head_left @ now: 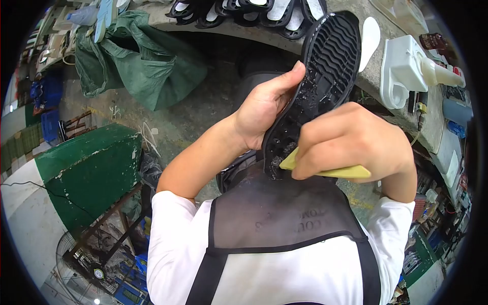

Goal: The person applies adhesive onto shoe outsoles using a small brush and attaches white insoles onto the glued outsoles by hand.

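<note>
Now, your right hand is gripping a yellow strip, its tip sitting at the near end of a black sole.
Your left hand is clasping the sole's edge near your apron; farther out, the table is carrying black footwear pieces, a white insole and a white container.
</note>
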{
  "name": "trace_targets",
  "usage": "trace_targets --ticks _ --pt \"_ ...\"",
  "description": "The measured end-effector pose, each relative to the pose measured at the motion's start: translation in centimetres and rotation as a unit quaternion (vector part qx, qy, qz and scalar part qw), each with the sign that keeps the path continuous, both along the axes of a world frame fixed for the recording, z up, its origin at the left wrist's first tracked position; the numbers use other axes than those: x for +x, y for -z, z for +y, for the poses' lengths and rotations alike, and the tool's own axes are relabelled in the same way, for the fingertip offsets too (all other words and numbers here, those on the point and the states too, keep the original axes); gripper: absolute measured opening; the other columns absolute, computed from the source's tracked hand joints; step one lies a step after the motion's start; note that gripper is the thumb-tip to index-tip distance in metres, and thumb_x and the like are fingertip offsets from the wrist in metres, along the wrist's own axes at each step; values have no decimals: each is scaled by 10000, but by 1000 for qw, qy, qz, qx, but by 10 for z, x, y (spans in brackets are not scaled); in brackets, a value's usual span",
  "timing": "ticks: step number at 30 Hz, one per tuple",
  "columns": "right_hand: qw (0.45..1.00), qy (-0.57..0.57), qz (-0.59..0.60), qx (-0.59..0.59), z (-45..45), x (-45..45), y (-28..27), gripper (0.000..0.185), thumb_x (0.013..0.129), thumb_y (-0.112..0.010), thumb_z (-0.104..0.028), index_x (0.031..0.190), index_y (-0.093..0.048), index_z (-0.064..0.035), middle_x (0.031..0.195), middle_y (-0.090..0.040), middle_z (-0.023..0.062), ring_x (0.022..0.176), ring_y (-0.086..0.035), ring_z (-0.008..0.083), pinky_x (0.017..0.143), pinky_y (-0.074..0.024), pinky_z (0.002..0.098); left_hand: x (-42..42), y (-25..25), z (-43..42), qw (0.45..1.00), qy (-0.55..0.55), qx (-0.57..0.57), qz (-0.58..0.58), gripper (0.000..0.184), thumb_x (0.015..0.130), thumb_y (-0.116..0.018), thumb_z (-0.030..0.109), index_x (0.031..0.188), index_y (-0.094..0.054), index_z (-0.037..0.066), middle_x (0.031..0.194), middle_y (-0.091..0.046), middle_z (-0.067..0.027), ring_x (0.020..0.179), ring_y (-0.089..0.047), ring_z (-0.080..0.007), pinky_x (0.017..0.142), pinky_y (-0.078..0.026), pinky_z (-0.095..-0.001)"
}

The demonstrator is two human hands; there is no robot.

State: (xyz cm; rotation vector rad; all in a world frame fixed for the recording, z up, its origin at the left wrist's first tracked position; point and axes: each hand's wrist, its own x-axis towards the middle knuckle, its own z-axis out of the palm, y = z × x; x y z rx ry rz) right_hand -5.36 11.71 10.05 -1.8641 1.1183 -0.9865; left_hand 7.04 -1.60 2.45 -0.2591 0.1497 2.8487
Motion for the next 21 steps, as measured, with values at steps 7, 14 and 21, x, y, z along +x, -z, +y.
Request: trace_targets --ticks 7,14,21 --pt "993 -95 60 22 -25 -1 -6 173 703 -690 -74 875 -683 -61 755 -584 39 599 -595 249 517 -469 346 4 16 -5 984 101 119 88 563 1050 -280 453 1351 -469 17 1224 -611 -133 1085 -625 -209 936 -519 -336" --pt "992 -98 73 37 -23 -13 -13 159 705 -688 -70 864 -693 -65 761 -595 45 609 -601 241 518 -466 336 7 -2 -7 987 148 -55 -32 678 1014 -338 536 1237 -531 -75 1076 -660 -229 942 -691 -305 743 -603 -380" --pt "997 36 62 38 2 -47 -21 101 778 -667 -102 801 -721 -20 763 -659 105 612 -640 241 518 -492 313 11 0 -6 974 184 -135 3 674 1013 -314 542 1329 -484 -28 1204 -607 -253 978 -680 -360 752 -607 -454"
